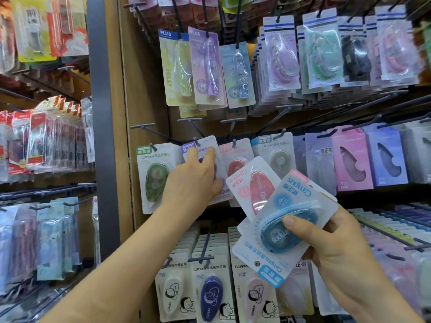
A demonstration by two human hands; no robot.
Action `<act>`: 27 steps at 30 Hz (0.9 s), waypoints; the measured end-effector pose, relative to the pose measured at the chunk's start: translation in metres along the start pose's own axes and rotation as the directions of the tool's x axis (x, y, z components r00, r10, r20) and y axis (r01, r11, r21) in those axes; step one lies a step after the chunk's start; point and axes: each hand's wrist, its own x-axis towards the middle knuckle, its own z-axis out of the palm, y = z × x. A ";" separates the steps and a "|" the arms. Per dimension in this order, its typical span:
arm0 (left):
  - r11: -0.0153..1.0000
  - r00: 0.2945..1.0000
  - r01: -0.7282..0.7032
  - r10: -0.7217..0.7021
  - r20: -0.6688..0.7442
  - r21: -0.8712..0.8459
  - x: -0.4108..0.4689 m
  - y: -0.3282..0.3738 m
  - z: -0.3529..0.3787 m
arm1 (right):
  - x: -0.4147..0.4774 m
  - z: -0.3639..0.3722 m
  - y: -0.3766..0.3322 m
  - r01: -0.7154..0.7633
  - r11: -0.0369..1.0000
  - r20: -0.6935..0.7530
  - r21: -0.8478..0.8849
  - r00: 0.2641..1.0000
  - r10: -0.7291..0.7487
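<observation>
Left hand (193, 180) is up at the rack, fingers curled on the purple pack (211, 142) at its 12 o'clock. Thumb hidden, so it's probably a pinch. The pack sits tilted on its peg (197, 142), with the green pack (155, 178) at 9 o'clock. Right hand (335, 241), at 4 o'clock, clamps the blue pack (277, 234) under the thumb, pink pack (254, 183) fanned behind (both upside down). Best practice: square the card, keep its hole in line with the peg, slide straight, mind the neighbours.

Left grip (193, 180) holds purple pack (210, 142) — right grip (335, 238) holds blue pack (275, 233).
</observation>
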 end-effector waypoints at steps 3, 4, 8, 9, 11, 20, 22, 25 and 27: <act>1.000 1.000 -0.007 0.007 -0.022 -0.020 -0.001 -0.010 0.009 | -0.002 -0.002 -0.002 0.000 1.000 0.015 0.011 1.000 0.000; 1.000 1.000 -0.003 0.002 -0.020 -0.026 -0.002 -0.012 0.011 | -0.003 -0.001 -0.002 -0.004 1.000 0.019 0.008 1.000 0.003; 0.974 0.994 0.067 -0.083 -0.065 -0.215 -0.010 -0.013 0.008 | -0.006 -0.003 -0.001 -0.019 0.999 0.026 0.033 1.000 0.018; 0.940 0.987 0.081 -0.123 -0.106 -0.333 -0.015 -0.011 0.004 | -0.007 -0.004 0.000 -0.015 0.999 0.028 0.036 1.000 0.014; 0.750 0.978 0.089 -0.192 -0.087 -0.655 -0.030 -0.002 -0.006 | -0.008 -0.005 0.001 -0.022 0.999 0.028 0.046 0.999 0.021; -0.290 0.920 0.317 -0.136 0.367 -0.903 -0.062 0.029 -0.026 | -0.015 -0.002 0.005 -0.107 0.989 0.055 0.102 0.993 0.102; -0.276 0.926 0.264 -0.197 0.323 -0.924 -0.065 0.031 -0.027 | -0.015 -0.002 0.006 -0.110 0.987 0.040 0.115 0.994 0.106; -0.291 0.923 0.183 -0.277 0.266 -0.939 -0.065 0.032 -0.029 | -0.016 -0.004 0.008 -0.114 0.981 0.027 0.154 0.993 0.111; -0.268 0.921 0.135 -0.320 0.220 -0.954 -0.063 0.032 -0.030 | -0.018 -0.005 0.008 -0.112 0.982 0.009 0.154 0.994 0.112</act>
